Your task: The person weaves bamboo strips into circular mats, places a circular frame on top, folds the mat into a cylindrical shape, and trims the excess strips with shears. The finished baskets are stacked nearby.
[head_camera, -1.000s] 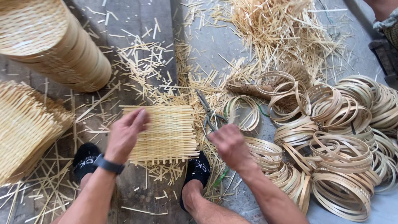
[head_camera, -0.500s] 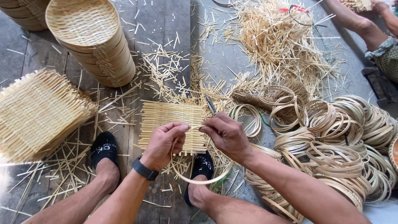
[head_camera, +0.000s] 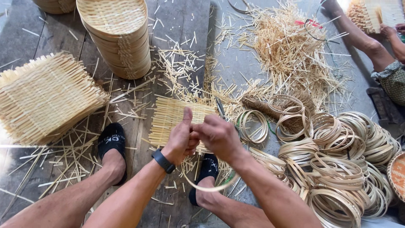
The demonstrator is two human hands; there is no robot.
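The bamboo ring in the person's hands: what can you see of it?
The ring is a thin hoop of pale bamboo strip. Only its lower arc shows, curving below the wrists and in front of the black shoe; the rest is hidden behind the hands. The left hand and right hand close together over its top, holding it off the floor above a woven mat.

Weathered grey plank floor [head_camera: 177, 46] lies under everything, its boards running away from the hands. To their right it meets a smoother pale concrete strip [head_camera: 236, 63]. Daylight falls evenly, with a bright glare at the far left edge.
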